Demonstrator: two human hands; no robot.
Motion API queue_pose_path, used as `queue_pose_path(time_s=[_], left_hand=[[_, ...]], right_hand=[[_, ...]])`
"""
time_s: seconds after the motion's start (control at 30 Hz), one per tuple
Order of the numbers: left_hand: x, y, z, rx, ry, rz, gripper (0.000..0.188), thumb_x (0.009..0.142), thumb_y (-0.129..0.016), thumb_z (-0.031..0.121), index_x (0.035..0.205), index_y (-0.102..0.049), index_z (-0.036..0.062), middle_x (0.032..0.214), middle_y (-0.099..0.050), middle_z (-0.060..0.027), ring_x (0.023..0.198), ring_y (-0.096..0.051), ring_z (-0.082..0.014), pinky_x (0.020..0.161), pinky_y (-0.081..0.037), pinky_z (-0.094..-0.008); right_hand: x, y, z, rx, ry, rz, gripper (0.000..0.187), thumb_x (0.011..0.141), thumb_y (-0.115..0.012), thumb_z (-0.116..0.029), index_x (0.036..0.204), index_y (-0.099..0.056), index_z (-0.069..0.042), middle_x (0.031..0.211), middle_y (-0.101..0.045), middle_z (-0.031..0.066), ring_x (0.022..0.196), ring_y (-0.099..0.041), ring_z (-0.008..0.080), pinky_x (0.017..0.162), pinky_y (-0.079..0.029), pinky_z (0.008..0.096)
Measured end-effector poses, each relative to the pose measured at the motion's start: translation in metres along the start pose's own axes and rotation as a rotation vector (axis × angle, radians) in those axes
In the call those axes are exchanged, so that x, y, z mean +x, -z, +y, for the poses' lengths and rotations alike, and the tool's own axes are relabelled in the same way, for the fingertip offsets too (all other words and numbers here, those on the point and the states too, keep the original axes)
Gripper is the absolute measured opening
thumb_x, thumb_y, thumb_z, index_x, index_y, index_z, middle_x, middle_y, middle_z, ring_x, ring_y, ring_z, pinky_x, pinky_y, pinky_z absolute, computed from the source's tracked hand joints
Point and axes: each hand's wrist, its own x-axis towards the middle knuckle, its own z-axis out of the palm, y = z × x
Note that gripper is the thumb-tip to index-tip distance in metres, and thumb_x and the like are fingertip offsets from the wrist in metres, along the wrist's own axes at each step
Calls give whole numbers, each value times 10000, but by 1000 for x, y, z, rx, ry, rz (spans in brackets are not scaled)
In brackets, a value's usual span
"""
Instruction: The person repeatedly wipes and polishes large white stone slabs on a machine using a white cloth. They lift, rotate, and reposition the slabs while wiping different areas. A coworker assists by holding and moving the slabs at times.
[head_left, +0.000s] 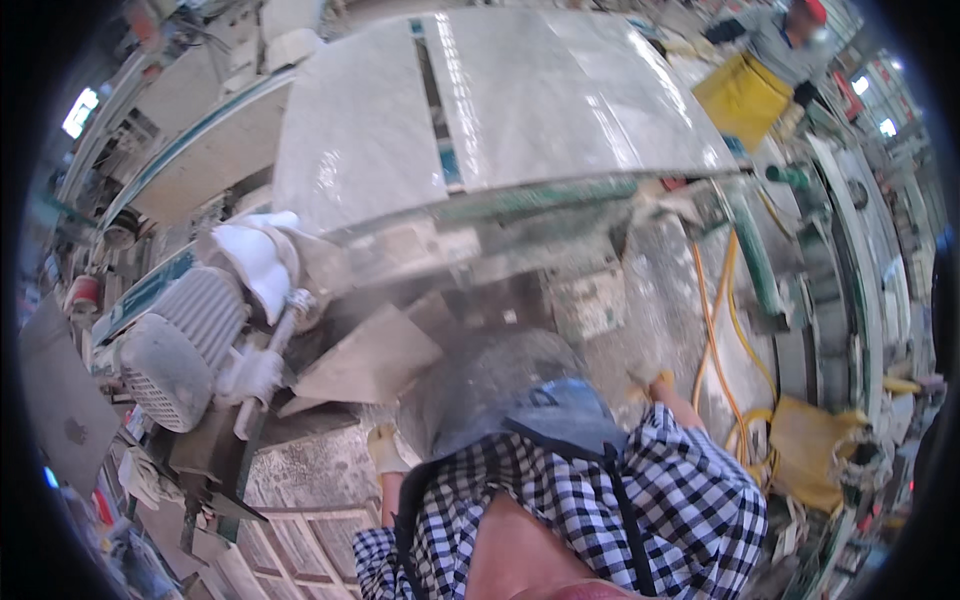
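My left hand (386,450), in a pale glove with yellowish fingers, hangs at my left side near a broken stone slab piece (372,358). On the other side, my right hand (646,382) wears a similar glove, with the wrist bare below a checked sleeve. It is held low, beside my dark apron (510,385) and nearest to an orange hose (708,340). The fingers of both hands are too small and blurred to read, and nothing held shows clearly. Ahead, glossy pale stone slabs (560,100) lie on a bench with a green edge (540,198).
A ribbed motor (185,325) with white cloth (250,262) on it stands at left. Yellow hoses (738,300) run down at right to a yellow sheet (805,455). A co-worker in a yellow apron (745,100) stands at far right. A wooden frame (295,540) lies behind my left hand.
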Motion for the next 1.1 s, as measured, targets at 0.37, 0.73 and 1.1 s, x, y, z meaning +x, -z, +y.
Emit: queue_pose_path(time_s=[0.37, 0.73, 1.1], left_hand=[[-89, -11, -117, -147, 268, 144, 425, 994, -549, 325, 1170, -666, -44, 1120, -713, -197, 1025, -679, -281, 900, -524, -384], [-164, -103, 44, 250, -58, 59, 482, 1001, -555, 403, 1213, -697, -6, 1178, -726, -182, 1114, -665, -299, 985, -485, -401], [-195, -115, -23, 0, 97, 154, 435, 971, -593, 338, 1187, -716, -20, 1070, -754, -179, 1039, -701, -247, 946, -516, -369]], right_hand=[[26, 52, -299, -508, 699, -127, 441, 1011, -505, -407, 1241, -666, -66, 1241, -668, 214, 1161, -624, 372, 979, -498, 426], [23, 162, 3, -276, -400, -179, 404, 993, -486, -348, 1213, -702, -87, 1217, -715, 159, 1087, -694, 315, 903, -547, 448], [42, 160, 9, -528, 317, -151, 348, 971, -542, -284, 1125, -701, -17, 928, -722, 180, 846, -709, 288, 768, -541, 415]])
